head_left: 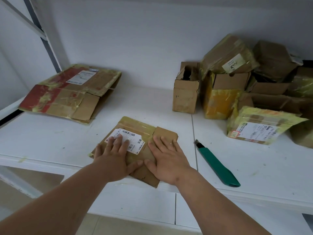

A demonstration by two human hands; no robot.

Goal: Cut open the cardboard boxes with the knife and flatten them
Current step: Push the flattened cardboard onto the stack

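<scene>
A small flattened cardboard box with a white shipping label lies at the front edge of the white shelf. My left hand presses flat on its label side, fingers straight. My right hand presses flat on its right half, thumbs nearly touching. The green-handled utility knife lies on the shelf to the right of my right hand, blade pointing away, held by neither hand.
A larger flattened box with red print lies at the back left. A pile of several taped, unflattened boxes fills the back right, with a labelled one nearest. A metal rack post rises at the left.
</scene>
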